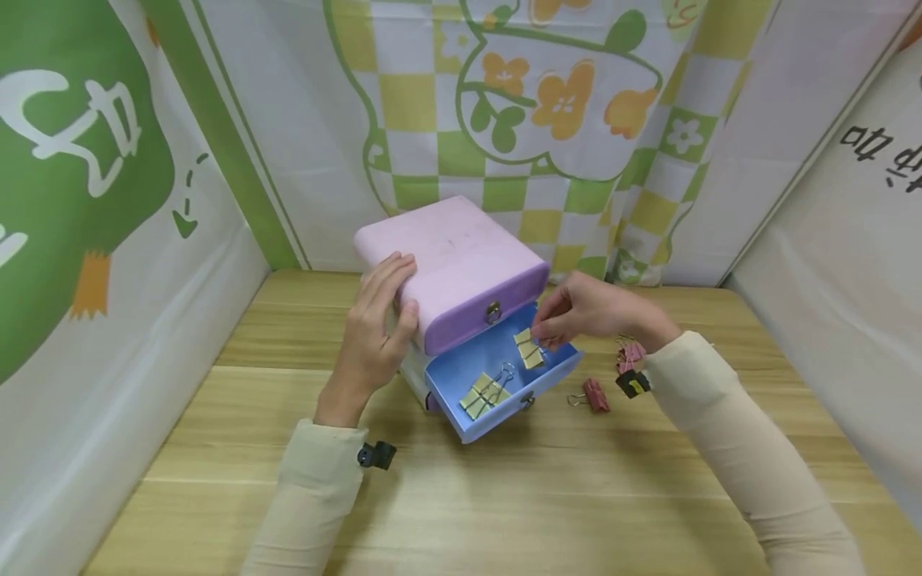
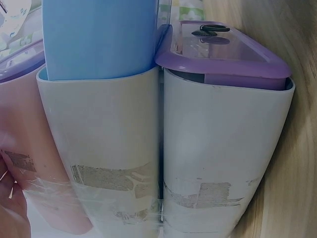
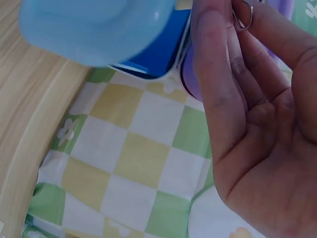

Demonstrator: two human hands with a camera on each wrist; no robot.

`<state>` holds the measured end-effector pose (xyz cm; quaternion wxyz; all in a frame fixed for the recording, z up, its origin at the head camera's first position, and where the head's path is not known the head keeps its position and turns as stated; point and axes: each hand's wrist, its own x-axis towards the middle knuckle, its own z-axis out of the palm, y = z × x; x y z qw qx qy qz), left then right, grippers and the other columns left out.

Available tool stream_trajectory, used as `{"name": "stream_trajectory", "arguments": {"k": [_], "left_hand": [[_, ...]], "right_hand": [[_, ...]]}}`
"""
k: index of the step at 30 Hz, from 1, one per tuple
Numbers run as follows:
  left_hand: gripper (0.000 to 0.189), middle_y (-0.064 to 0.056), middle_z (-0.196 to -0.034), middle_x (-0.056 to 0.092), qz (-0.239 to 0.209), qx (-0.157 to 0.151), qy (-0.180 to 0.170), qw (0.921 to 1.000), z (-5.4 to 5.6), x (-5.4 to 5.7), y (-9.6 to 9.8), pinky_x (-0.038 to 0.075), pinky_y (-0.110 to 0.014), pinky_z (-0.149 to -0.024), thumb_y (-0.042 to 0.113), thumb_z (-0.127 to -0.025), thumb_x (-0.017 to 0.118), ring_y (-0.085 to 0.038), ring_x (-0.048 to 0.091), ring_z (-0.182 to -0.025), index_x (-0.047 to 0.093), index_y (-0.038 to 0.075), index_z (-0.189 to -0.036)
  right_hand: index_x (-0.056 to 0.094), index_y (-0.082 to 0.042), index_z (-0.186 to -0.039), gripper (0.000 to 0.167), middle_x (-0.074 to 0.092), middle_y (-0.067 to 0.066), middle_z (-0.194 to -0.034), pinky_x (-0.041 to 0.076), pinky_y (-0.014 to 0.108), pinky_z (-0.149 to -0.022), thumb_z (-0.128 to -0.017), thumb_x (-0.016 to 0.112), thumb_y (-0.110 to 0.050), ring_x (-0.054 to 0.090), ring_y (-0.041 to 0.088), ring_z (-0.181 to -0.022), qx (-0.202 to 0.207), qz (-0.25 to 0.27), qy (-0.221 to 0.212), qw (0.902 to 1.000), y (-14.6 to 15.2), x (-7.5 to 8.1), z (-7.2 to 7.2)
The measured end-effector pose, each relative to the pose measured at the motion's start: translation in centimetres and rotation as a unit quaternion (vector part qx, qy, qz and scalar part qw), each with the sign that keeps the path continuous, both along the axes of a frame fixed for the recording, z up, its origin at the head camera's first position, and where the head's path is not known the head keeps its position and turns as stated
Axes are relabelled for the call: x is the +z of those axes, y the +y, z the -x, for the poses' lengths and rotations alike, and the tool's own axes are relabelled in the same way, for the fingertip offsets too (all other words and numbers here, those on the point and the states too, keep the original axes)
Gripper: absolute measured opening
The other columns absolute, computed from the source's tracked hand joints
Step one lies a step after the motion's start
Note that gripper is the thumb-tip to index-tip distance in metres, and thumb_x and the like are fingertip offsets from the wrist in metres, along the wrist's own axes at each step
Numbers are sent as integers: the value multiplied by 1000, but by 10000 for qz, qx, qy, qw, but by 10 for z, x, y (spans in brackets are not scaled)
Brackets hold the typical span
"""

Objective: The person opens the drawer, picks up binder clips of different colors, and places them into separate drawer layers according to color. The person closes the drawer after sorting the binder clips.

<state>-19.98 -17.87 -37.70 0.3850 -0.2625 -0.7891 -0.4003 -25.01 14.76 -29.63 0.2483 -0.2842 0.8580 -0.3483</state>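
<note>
A yellow clip (image 1: 529,350) is pinched by the right hand (image 1: 587,310) at the blue drawer's (image 1: 493,354) two o'clock; the pink box (image 1: 461,260) is touched at nine o'clock by the loosely spread left hand (image 1: 370,332).

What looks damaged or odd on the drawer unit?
Ragged, dull patches mar the sides of the pink casing and both white casings in the left wrist view: possibly peeled tape residue, against otherwise smooth walls.

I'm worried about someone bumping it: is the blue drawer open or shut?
Open. The blue drawer juts out beyond the pink compartment above it, showing yellow binder clips inside.
</note>
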Motion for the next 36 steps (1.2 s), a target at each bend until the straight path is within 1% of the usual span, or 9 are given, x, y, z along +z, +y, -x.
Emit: {"name": "stream_trajectory", "arguments": {"k": [6, 10, 15, 17, 20, 23, 27, 31, 36], "left_hand": [[53, -15, -154, 59, 27, 21, -10, 10000, 0, 0, 0, 32, -41, -133, 31, -103, 47, -31, 45, -153, 59, 1, -145], [54, -15, -154, 59, 52, 23, -23, 10000, 0, 0, 0, 32, -41, -133, 33, -104, 45, -30, 46, -153, 59, 1, -145], [53, -16, -153, 60, -10, -16, 21, 10000, 1, 0, 0, 32, -41, -133, 31, -103, 47, -32, 46, -152, 60, 0, -144], [52, -16, -152, 60, -27, -19, 39, 10000, 1, 0, 1, 32, -42, -133, 30, -102, 48, -32, 46, -152, 60, 0, -144], [52, -16, -152, 60, -37, -15, 30, 10000, 0, 0, 0, 32, -41, -133, 29, -102, 49, -33, 46, -152, 60, 1, -144], [52, -16, -153, 60, -4, 2, 0, 10000, 0, 1, 1, 32, -41, -133, 28, -102, 49, -32, 46, -152, 60, 1, -144], [53, -16, -153, 59, 53, 6, -25, 10000, 0, 1, 1, 32, -40, -133, 29, -102, 48, -31, 46, -152, 60, 0, -144], [52, -17, -152, 60, -9, -22, 8, 10000, 0, 2, 1, 33, -40, -133, 28, -102, 49, -32, 47, -151, 60, 0, -143], [53, -16, -152, 61, -31, -6, 15, 10000, 0, 1, 1, 33, -40, -133, 29, -102, 48, -31, 47, -151, 61, -1, -143]], "right_hand": [[80, -1, -102, 12, 80, 11, -94, 69, 38, -81, -98, 72, -9, 79, 24, -85, 258, -142, -49, 9996, -12, -8, 1], [80, 0, -99, 9, 80, 10, -93, 69, 38, -81, -97, 73, -7, 79, 22, -85, 428, -283, -82, 9986, -22, -12, -1], [80, -2, -95, 8, 80, 8, -87, 66, 32, -75, -96, 73, -7, 75, 16, -79, 891, -319, 253, 9952, -30, -17, -3], [80, -3, -94, 7, 80, 7, -84, 65, 29, -73, -95, 74, -7, 74, 14, -77, 1016, -299, 378, 9937, -31, -18, -3], [79, -3, -94, 6, 80, 7, -85, 65, 29, -72, -95, 74, -6, 74, 14, -77, 1023, -306, 410, 9934, -31, -19, -3], [79, -2, -96, 7, 80, 8, -87, 66, 30, -73, -95, 74, -5, 75, 15, -79, 914, -355, 520, 9938, -27, -16, -3], [80, -2, -102, 11, 80, 6, -91, 67, 33, -79, -94, 75, -8, 77, 16, -83, 475, -466, 645, 9957, -14, -7, -3], [81, -4, -105, 15, 81, 5, -93, 66, 33, -82, -94, 76, -12, 78, 16, -85, 102, -557, 817, 9950, 1, 4, -3], [81, -5, -107, 16, 82, 7, -95, 66, 33, -82, -96, 75, -16, 78, 18, -89, -135, -579, 900, 9942, 19, 11, -1]]}}
